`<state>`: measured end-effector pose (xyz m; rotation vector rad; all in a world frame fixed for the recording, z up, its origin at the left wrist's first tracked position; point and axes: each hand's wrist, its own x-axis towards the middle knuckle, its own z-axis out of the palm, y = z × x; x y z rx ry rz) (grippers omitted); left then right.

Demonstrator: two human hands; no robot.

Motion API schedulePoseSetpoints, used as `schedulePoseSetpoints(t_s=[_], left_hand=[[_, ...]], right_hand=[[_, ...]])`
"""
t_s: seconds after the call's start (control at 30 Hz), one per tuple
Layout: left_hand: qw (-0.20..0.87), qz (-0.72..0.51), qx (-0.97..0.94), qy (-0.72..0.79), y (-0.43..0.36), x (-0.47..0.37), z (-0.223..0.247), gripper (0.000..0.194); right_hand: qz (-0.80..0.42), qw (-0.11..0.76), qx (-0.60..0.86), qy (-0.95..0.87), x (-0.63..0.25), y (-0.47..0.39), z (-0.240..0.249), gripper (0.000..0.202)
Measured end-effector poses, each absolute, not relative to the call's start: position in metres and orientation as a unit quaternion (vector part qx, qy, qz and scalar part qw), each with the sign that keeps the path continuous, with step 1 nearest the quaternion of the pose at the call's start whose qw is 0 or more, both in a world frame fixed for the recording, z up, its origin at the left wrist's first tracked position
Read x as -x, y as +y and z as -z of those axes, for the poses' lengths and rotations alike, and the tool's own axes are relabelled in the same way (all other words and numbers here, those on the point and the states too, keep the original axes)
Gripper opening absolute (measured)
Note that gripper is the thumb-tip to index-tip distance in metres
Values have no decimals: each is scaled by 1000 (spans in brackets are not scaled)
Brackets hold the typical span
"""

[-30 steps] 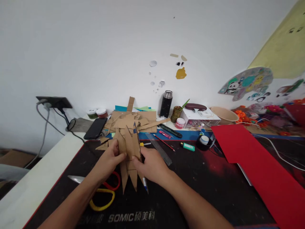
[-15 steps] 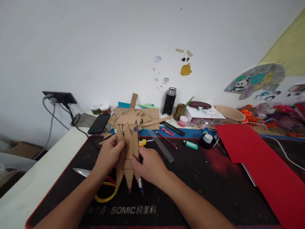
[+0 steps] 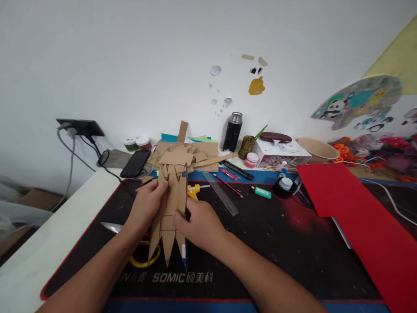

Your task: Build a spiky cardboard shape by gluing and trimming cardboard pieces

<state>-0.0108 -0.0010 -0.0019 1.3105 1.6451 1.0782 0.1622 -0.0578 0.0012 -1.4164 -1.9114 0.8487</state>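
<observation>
- Left hand [image 3: 145,206]: closed on the left edge of the pointed cardboard piece [image 3: 170,202], thumb on its face.
- Right hand [image 3: 203,224]: pinching the opposite edge, thumb on the face, somewhat lower.
- Cardboard piece, brown, spiked at both ends: between the hands, above the black mat [image 3: 267,248]; spikes extend beyond both grips.
- Change from the earlier frame: lower spikes swung leftward; more of the yellow glue gun [image 3: 193,191] exposed.
- Scissors [image 3: 138,264], yellow and red handles: partly hidden beneath the left forearm and cardboard.
- Clear ruler [image 3: 223,195]: right of the glue gun.
- Cardboard scraps [image 3: 176,157], heaped: behind the hands.
- Red sheet [image 3: 352,217]: far right.
</observation>
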Motion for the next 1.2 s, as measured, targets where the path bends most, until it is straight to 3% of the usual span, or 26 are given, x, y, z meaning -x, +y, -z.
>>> schedulePoseSetpoints(t_s=[0.23, 0.47, 0.67, 1.0, 1.2], left_hand=[[503, -453, -486, 552, -2, 2, 13, 43], [563, -450, -479, 500, -9, -3, 12, 43], [600, -456, -465, 465, -14, -7, 7, 43], [677, -484, -387, 397, -19, -16, 4, 71], [695, -443, -410, 391, -21, -16, 9, 55]], right_hand=[[-343, 314, 542, -700, -171, -49, 0, 25], [-370, 340, 532, -682, -177, -44, 2, 10], [-353, 341, 541, -683, -180, -41, 1, 9], [-347, 362, 537, -678, -187, -35, 6, 18], [-370, 406, 543, -635, -194, -31, 2, 18]])
